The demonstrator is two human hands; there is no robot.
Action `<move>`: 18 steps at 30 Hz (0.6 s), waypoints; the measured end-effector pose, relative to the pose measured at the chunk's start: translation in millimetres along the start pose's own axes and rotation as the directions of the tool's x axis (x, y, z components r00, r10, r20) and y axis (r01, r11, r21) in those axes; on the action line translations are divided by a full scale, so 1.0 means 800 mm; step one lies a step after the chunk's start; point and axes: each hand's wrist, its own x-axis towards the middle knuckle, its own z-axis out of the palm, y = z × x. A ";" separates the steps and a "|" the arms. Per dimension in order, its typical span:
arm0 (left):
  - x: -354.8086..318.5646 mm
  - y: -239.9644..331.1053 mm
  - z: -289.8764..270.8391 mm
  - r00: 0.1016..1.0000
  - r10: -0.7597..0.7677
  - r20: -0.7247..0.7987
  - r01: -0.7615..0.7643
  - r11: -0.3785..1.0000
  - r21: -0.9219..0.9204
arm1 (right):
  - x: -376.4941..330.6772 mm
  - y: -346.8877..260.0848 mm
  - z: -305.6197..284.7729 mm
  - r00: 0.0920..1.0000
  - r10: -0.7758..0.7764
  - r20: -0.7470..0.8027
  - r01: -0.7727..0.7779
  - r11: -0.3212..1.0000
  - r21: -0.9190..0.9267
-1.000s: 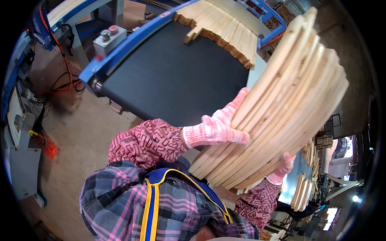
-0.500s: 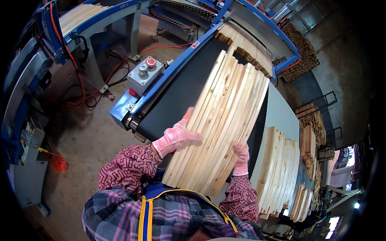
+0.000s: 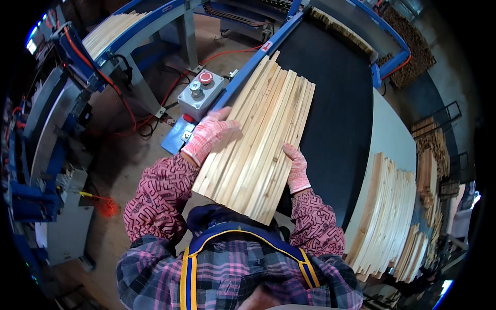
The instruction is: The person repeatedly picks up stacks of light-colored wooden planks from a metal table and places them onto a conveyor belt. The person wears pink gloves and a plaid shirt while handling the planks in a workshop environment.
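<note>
A bundle of pale wooden strips (image 3: 258, 139) lies side by side between my hands, over the left part of a black conveyor belt (image 3: 333, 103). Its far ends are uneven. My left hand (image 3: 211, 135), in a pink-and-white knit glove, holds the left side, thumb across the top strips. Opposite it, my right hand (image 3: 296, 168) presses the right edge in a matching glove, its lower fingers hidden below the wood. At the belt's far end sits another row of wooden strips (image 3: 343, 32), partly under the blue machine frame (image 3: 392, 44).
Left of the belt stands a grey control box (image 3: 201, 93) with a red button. On the pale side table (image 3: 385, 139) at right lie more stacked strips (image 3: 385, 212). Red hoses and black cables cross the floor at left. Stacked timber (image 3: 408, 49) stands beyond the machine.
My hands and the bundle have shifted left across the belt, towards the control box. The row of strips at the far end has moved farther away, under the frame.
</note>
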 end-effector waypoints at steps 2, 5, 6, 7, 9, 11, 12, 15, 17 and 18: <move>-0.014 0.028 0.014 0.837 0.547 -0.020 -0.306 0.497 0.812 | -0.002 0.008 0.013 0.994 -0.083 -0.066 0.081 0.996 -0.033; 0.008 -0.013 -0.020 0.691 0.498 0.524 -0.420 -0.312 0.852 | 0.010 0.017 -0.012 0.967 -0.244 0.077 0.226 0.675 -0.702; 0.012 -0.010 0.001 0.764 0.402 0.504 -0.417 -0.288 0.862 | 0.008 0.005 -0.013 0.945 -0.298 0.138 0.261 0.428 -0.865; 0.015 -0.006 -0.001 0.762 0.406 0.505 -0.394 -0.328 0.858 | 0.002 -0.038 0.022 0.999 -0.047 0.010 0.022 0.259 -0.966; 0.022 0.001 0.004 0.777 0.376 0.505 -0.346 -0.415 0.842 | 0.017 -0.081 0.040 0.993 0.019 -0.117 -0.116 -0.048 -0.992; 0.041 -0.002 0.006 0.792 0.349 0.501 -0.348 -0.415 0.840 | 0.018 -0.094 0.034 0.998 -0.050 -0.044 -0.040 0.086 -0.996; 0.050 -0.009 0.019 0.787 0.322 0.527 -0.399 -0.385 0.832 | 0.023 -0.077 0.013 0.980 -0.143 -0.137 -0.124 0.094 -0.988; 0.045 0.006 0.016 0.822 0.287 0.492 -0.398 -0.328 0.857 | 0.011 -0.068 -0.018 0.995 -0.100 -0.023 0.001 0.233 -0.972; 0.045 0.016 0.003 0.848 0.254 0.465 -0.419 -0.216 0.882 | -0.051 -0.056 -0.050 0.981 -0.162 0.105 0.158 0.361 -0.919; 0.038 0.027 0.015 0.875 0.233 0.424 -0.412 -0.099 0.906 | -0.098 -0.070 -0.065 0.969 -0.208 0.133 0.189 0.278 -0.942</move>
